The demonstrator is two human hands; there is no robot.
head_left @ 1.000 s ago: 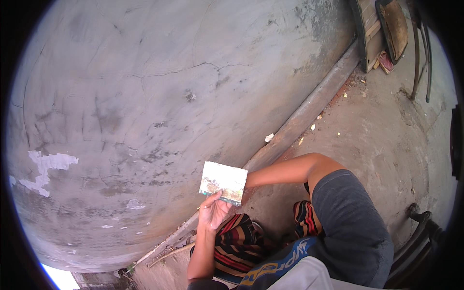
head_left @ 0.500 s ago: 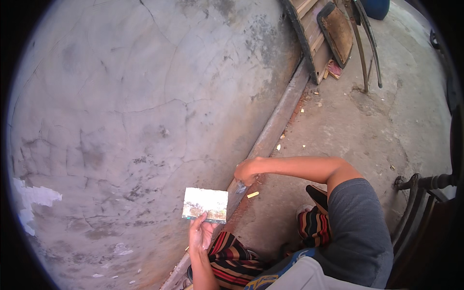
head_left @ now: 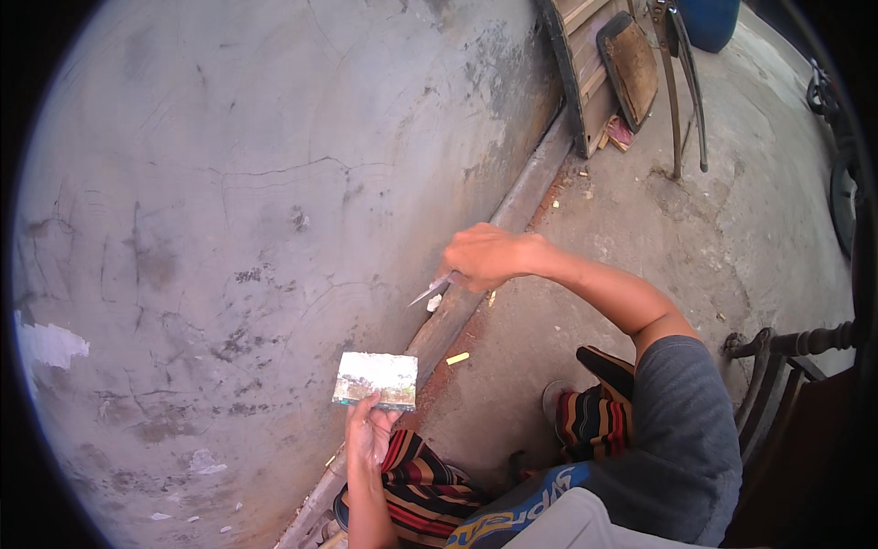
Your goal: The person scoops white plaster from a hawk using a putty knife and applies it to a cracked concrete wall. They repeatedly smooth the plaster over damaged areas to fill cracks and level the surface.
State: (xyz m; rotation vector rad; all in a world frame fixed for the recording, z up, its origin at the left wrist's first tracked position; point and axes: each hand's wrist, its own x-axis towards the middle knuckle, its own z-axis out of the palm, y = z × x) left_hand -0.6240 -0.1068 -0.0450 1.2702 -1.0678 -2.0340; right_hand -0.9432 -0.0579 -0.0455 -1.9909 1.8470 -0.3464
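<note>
A small rectangular board (head_left: 377, 373), its top smeared white and stained brown near my thumb, is held level in my left hand (head_left: 368, 435). Higher up, my right hand (head_left: 489, 256) is closed around a putty knife (head_left: 428, 292). Its thin pointed-looking blade sticks out to the lower left, close to the grey wall (head_left: 247, 210). The handle is hidden in my fist. Just below the blade, a white dab (head_left: 433, 303) shows where the wall meets the skirting ledge (head_left: 457, 317). I cannot tell whether the blade touches the wall.
White patches (head_left: 55, 346) mark the cracked wall at lower left. A yellow stick-like piece (head_left: 457, 359) lies on the floor. Wooden furniture parts (head_left: 629, 73) lean at the wall's far end, near a blue drum (head_left: 713, 23). A dark chair (head_left: 777, 352) stands at right.
My right hand has risen off the ledge and moved up and away, bringing the blade into sight and uncovering the white dab. The board in my left hand has shifted slightly left.
</note>
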